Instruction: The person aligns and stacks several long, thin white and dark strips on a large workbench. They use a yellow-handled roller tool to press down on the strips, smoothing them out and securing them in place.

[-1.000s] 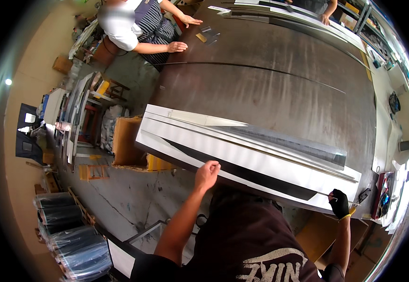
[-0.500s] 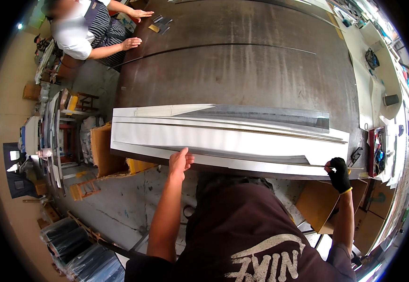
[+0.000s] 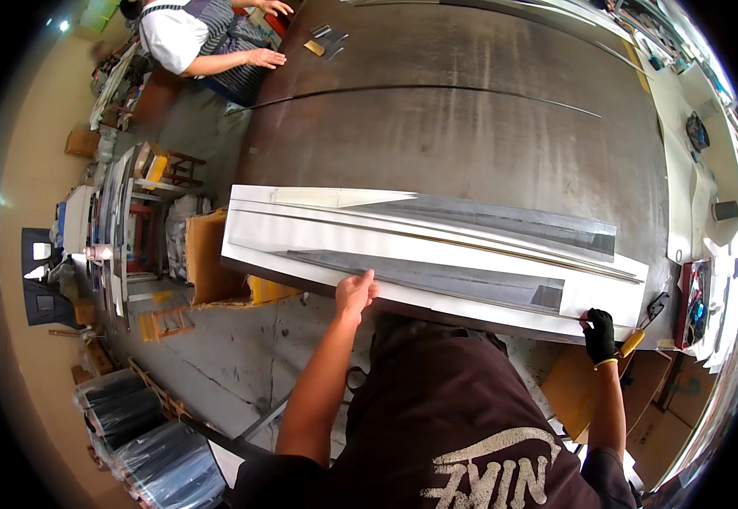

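Note:
A long white panel (image 3: 471, 246) lies along the near edge of the dark table. On its near side lies a long grey strip (image 3: 471, 278), with a thin edge running beside it. My bare left hand (image 3: 356, 296) holds this near edge left of centre, thumb up, fingers curled partly out of sight. At the strip's right end, my right hand (image 3: 600, 336), in a black glove with a yellow cuff, is closed with fingertips pinching the thin edge. Farther back on the panel are a second grey strip (image 3: 521, 225) and thin long rods (image 3: 437, 240).
A yellow-handled tool (image 3: 631, 343) lies right of my gloved hand, near a red box of small items (image 3: 691, 297). Across the brown table (image 3: 471, 136) runs a thin dark rod (image 3: 437, 86). A co-worker's hand (image 3: 265, 58) rests at the far left; cardboard boxes (image 3: 207, 254) stand below.
My left hand has come onto the strip's near edge. The near grey strip now shows a wider face. My view has shifted, and the co-worker appears farther up.

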The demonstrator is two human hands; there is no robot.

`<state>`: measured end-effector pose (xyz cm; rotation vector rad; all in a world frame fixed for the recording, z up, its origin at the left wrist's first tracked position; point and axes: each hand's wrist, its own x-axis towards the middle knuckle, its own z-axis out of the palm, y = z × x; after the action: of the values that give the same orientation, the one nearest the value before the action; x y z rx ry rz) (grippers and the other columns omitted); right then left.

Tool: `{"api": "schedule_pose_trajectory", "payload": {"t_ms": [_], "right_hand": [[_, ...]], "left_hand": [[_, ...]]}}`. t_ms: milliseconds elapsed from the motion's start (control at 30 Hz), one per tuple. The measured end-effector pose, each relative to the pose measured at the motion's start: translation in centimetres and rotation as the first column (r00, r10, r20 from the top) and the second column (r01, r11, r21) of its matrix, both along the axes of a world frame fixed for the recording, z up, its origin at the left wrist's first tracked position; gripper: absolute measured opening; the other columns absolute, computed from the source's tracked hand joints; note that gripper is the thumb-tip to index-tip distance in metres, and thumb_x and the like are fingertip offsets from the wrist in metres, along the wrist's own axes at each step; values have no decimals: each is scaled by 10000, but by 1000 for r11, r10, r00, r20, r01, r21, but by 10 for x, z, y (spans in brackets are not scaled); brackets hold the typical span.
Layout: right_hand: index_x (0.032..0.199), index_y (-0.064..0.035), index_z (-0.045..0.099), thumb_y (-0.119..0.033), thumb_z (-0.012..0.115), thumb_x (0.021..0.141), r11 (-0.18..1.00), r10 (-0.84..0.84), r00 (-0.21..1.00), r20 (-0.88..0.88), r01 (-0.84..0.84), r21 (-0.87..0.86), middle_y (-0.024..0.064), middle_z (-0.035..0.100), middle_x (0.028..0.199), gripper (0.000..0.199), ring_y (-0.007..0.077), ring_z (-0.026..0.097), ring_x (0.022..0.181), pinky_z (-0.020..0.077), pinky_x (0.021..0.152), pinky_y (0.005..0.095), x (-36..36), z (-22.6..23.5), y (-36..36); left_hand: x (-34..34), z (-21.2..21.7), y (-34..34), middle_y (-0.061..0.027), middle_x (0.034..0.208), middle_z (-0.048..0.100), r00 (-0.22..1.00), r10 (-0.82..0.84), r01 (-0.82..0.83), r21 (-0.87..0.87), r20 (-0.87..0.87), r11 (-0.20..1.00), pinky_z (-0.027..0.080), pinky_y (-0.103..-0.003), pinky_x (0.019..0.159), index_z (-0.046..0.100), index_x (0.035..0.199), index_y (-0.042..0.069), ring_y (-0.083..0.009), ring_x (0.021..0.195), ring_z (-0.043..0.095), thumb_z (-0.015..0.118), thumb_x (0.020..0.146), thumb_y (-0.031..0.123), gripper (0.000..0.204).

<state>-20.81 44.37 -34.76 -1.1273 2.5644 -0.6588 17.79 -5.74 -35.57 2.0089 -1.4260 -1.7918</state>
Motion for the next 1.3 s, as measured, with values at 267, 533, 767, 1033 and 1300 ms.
{"api": "schedule_pose_trajectory", "payload": {"t_ms": [267,533,767,1033,1300], "right_hand": [[947,-83,671,-71,782,785,990,96,975,-201,-72,121,132,682,1025,197,379,622,1000,487,908,490,1,-20,-5],[1084,-70,718,-3,769,805,991,-127,989,-79,124,-42,143,699,1078,292,370,640,1061,502,959,455,78,28,-89],[1050,-69,753,-119,782,862,971,134,963,233,-80,-225,143,741,999,197,353,715,964,561,852,425,222,40,-321],[1100,-138,749,-275,750,829,971,241,955,174,-236,-49,138,722,1050,303,362,660,992,472,858,500,305,2,-447],[967,-166,777,-273,778,820,946,178,974,142,-209,247,88,752,961,182,320,705,949,508,875,457,260,23,-407]], "left_hand": [[22,-8,-3,-66,794,755,976,-192,206,-166,101,964,561,-285,558,696,864,22,-133,644,713,734,993,330,336],[57,41,-44,-93,969,668,680,-609,707,-585,409,397,558,-446,815,702,1039,113,-327,932,691,723,901,85,143],[49,38,-99,-66,988,659,420,-810,741,-671,409,45,556,-442,831,712,1019,101,-319,975,665,753,854,39,181],[49,5,-115,-81,951,639,356,-860,699,-715,365,-14,538,-442,805,684,943,87,-323,920,648,764,825,49,147],[47,11,-107,-106,908,573,379,-857,662,-750,350,-14,510,-467,797,622,912,78,-357,895,609,723,881,78,105]]}}
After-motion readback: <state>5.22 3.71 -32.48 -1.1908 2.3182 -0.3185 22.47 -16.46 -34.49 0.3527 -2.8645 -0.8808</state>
